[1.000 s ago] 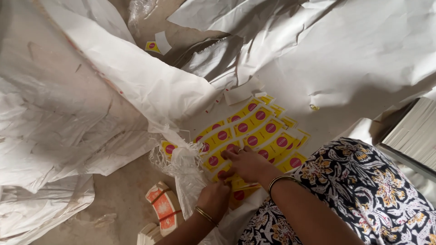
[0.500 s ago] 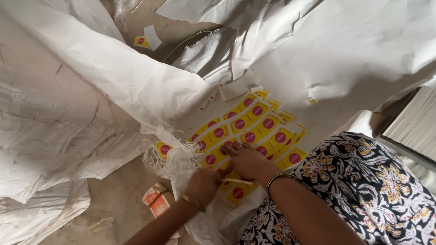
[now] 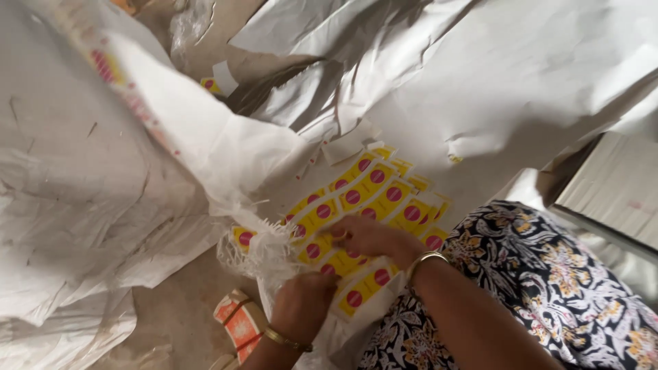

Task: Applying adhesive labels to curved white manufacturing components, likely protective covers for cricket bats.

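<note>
Pressing flat, your right hand (image 3: 370, 236) lies open on the yellow packets (image 3: 373, 195) while your left hand (image 3: 301, 301) grips the frayed sack edge (image 3: 264, 250) beside them.

Layout taken from the spread of packets (image 3: 373, 205), which lies in overlapping rows on a woven sheet (image 3: 480, 116) covering the floor. The right hand (image 3: 370, 236) rests on the near rows of the spread; the left hand (image 3: 301, 301) sits nearer the camera and left of it, at the frayed sack edge (image 3: 257, 250) that borders the spread on its left. A large sack (image 3: 89, 171) lies farther left. A banded bundle (image 3: 240, 322) lies on the bare floor (image 3: 178, 301) near and left of the spread. The person's patterned lap (image 3: 548, 288) lies right of the spread, a flat stack (image 3: 613, 188) beyond it. One stray packet (image 3: 209, 85) lies behind the spread, well apart.
</note>
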